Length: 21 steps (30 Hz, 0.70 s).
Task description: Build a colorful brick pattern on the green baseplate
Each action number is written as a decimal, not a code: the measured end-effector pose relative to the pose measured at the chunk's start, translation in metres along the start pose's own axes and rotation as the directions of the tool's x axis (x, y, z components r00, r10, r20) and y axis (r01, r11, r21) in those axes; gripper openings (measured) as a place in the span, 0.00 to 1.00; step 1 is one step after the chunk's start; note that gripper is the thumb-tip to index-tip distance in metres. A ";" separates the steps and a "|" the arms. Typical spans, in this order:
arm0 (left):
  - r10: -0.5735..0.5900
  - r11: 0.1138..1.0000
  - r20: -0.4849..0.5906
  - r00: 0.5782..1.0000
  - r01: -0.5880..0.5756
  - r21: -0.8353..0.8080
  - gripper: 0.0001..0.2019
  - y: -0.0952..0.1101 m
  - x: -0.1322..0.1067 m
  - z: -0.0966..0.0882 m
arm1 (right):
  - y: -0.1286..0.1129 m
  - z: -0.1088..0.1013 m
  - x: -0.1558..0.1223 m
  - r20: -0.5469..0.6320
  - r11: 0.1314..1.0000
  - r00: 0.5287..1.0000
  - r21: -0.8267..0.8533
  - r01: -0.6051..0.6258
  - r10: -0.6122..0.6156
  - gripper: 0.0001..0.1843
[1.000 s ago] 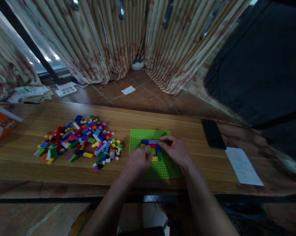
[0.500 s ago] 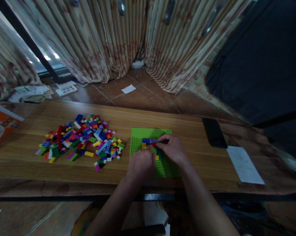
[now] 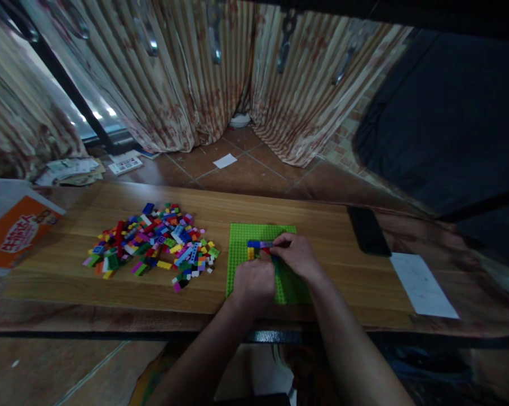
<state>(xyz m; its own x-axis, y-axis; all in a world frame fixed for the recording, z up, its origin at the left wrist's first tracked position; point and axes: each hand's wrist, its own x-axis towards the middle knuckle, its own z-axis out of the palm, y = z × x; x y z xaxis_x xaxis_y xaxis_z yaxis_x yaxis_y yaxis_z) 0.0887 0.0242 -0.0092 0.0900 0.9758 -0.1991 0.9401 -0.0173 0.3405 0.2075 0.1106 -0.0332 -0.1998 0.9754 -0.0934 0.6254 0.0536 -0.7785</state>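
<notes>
A green baseplate point(image 3: 241, 248) lies flat on the wooden table point(image 3: 313, 214). A small build of blue, yellow, purple and red bricks point(image 3: 255, 247) stands on it, partly hidden by my hands. My left hand point(image 3: 254, 279) rests on the plate with its fingers curled against the build. My right hand point(image 3: 296, 256) pinches the build's right end with fingertips together. What the fingers hold is hidden.
A loose pile of coloured bricks point(image 3: 153, 242) lies left of the plate. An orange box point(image 3: 17, 237) sits at the far left. A black phone point(image 3: 366, 228) and a white paper sheet point(image 3: 421, 285) lie to the right. Curtains hang behind.
My left hand has slid forward and to the right over the build, hiding more of it. The camera has shifted, so everything sits a little further right.
</notes>
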 end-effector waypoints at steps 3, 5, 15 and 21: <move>-0.034 0.999 -0.029 0.999 0.033 -0.035 0.22 -0.006 -0.003 -0.001 | 0.001 -0.005 -0.001 0.027 1.000 0.999 0.005 0.017 -0.017 0.04; -0.070 0.995 -0.052 0.996 0.066 -0.080 0.21 -0.011 -0.006 -0.006 | 0.002 -0.011 0.000 0.047 0.999 0.999 0.041 0.022 -0.024 0.05; -0.384 0.743 -0.384 0.840 0.034 -0.669 0.16 -0.086 -0.021 -0.043 | 0.007 -0.021 0.007 -0.080 0.994 0.995 0.097 -0.050 0.058 0.15; -0.553 0.652 -0.426 0.716 0.054 -0.757 0.14 -0.141 -0.033 -0.058 | 0.008 -0.026 0.004 -0.092 0.998 0.995 -0.044 -0.046 0.042 0.17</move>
<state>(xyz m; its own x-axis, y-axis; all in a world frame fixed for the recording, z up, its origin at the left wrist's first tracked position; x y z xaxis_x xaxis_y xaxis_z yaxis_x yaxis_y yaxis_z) -0.0659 0.0070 0.0029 -0.5960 0.8007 0.0606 0.3688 0.2059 0.9064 0.2310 0.1205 -0.0240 -0.1031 0.9923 -0.0688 0.6665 0.0175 -0.7453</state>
